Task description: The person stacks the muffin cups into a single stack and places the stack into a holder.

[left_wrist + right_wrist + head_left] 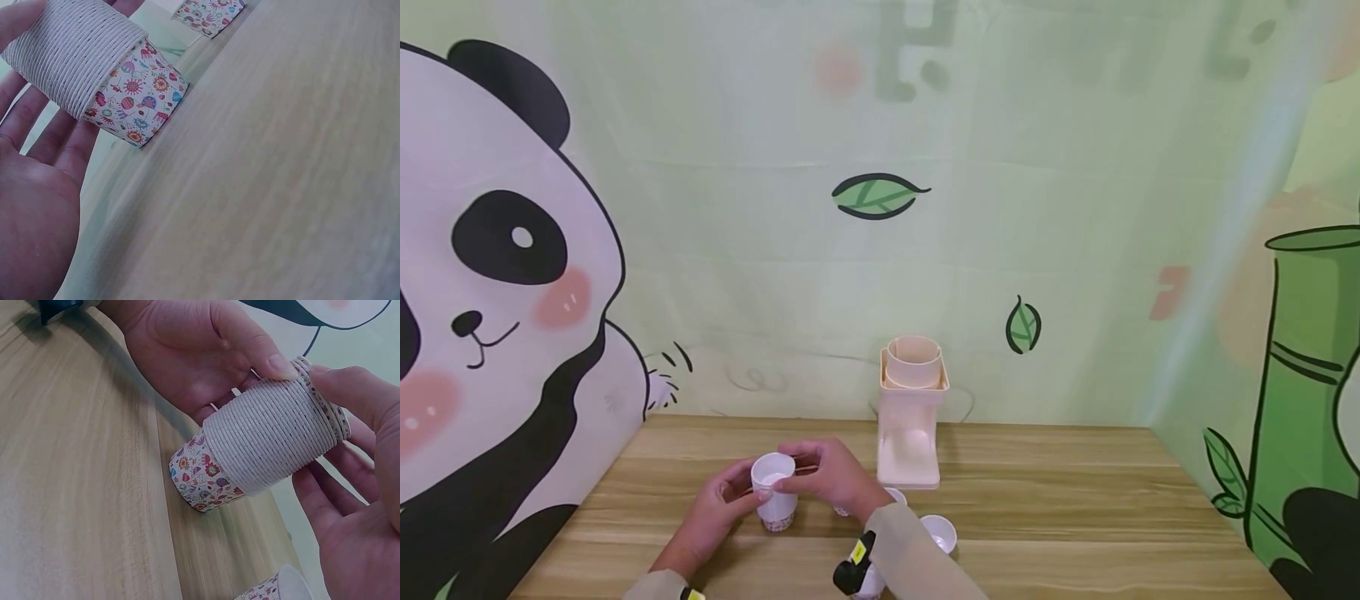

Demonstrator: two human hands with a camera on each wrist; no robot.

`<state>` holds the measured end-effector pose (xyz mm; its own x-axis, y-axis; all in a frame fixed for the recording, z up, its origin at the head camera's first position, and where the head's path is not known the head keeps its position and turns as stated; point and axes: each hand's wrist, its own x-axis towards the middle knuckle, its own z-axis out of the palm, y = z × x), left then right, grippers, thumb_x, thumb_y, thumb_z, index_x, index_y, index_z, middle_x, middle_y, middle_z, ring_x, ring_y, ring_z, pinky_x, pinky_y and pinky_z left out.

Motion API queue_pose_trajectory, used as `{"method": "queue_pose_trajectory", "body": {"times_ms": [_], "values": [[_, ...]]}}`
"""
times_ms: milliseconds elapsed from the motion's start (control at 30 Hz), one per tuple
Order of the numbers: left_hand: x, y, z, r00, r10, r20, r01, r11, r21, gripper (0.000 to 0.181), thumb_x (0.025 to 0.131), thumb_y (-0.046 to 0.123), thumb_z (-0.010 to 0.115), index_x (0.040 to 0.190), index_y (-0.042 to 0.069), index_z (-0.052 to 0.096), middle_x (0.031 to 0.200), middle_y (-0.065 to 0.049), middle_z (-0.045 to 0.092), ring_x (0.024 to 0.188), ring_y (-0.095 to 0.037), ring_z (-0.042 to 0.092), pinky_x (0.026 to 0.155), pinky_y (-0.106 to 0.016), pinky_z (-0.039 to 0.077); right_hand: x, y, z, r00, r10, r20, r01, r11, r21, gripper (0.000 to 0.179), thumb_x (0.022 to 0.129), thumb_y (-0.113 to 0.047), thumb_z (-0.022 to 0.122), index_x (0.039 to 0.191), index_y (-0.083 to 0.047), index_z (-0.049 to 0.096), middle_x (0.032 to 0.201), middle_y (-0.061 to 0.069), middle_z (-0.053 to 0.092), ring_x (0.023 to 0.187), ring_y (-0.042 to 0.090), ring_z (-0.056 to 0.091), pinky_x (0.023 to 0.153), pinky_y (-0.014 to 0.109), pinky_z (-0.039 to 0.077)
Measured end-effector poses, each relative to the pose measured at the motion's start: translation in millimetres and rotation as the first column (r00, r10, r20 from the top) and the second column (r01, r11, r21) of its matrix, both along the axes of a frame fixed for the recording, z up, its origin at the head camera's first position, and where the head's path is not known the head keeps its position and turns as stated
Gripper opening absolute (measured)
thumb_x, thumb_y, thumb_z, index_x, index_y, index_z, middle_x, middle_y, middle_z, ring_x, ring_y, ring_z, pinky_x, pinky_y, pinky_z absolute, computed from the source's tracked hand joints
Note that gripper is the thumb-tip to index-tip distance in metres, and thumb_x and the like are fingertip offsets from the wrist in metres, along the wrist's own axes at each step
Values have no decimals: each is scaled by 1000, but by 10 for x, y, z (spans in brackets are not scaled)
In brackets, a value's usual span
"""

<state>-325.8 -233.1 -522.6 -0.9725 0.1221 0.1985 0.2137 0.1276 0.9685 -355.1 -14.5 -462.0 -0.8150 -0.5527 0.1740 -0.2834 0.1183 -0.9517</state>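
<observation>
L hand & R hand are gripping a paper-cup stack, lower ctr-left of frame, fingers curving partway round it.

Nested stack of paper cups: mouth up, white inside, floral print below close-packed rims, on or just above wooden tabletop.

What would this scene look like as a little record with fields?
In hand: stack of nested paper cups, upright
Pattern: colourful floral print below the layered white rims
Left grip: thumb and fingers around the stack
Right grip: holds the stack near its top, opposite side
Other paper cups: around the right sleeve, some partly hidden
Behind: pink dispenser-like stand
Surface: wood-grain table
Backdrop: green, with printed panda
</observation>
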Motion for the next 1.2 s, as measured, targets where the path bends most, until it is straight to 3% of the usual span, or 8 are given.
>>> {"method": "queue_pose_trajectory", "body": {"times_ms": [200,367,767,1000,1067,1200], "values": [[-10,-4,-3,1000,-14,-18,14,1000,3,53,94,8,70,143,-5,52,119,17,70,113,2,63,96,-17,49,4,7,-3,1000,-13,-10,13,1000,27,48,87,-13,82,132,-3,67,123,9,74,110,16,70,91,23,57],[0,4,6,1000,-4,-19,4,1000,-3,53,94,9,71,142,-4,53,120,15,70,113,2,63,96,-17,49,30,27,23,1000,-21,-6,21,999,35,50,86,-15,83,132,-3,67,122,10,75,110,17,70,91,24,57],[13,9,9,999,-7,-54,7,1000,0,52,94,7,70,141,-7,53,127,0,70,113,3,63,95,-16,50,66,157,38,998,-57,-15,57,998,31,43,85,-17,84,125,-9,72,120,7,75,112,23,71,91,27,58],[20,11,14,998,-5,-67,5,1000,-8,52,94,6,70,141,-7,52,134,-24,64,111,4,63,94,-16,50,117,324,89,997,-77,-19,77,996,42,41,86,-19,84,125,-12,72,126,10,73,118,30,68,94,29,58],[20,12,13,997,-9,-75,8,1000,-11,51,94,6,70,141,-7,53,133,-20,66,111,4,63,94,-16,50,132,375,96,997,-81,-13,81,996,24,41,86,-18,84,125,-11,72,126,10,73,118,31,68,94,31,58],[11,6,-6,995,-17,-99,15,1000,-16,49,94,4,70,139,-8,54,123,0,72,110,2,64,93,-17,51,168,484,111,996,-91,-7,91,996,6,40,86,-18,83,124,-12,73,124,8,73,116,30,69,93,32,59]]}}
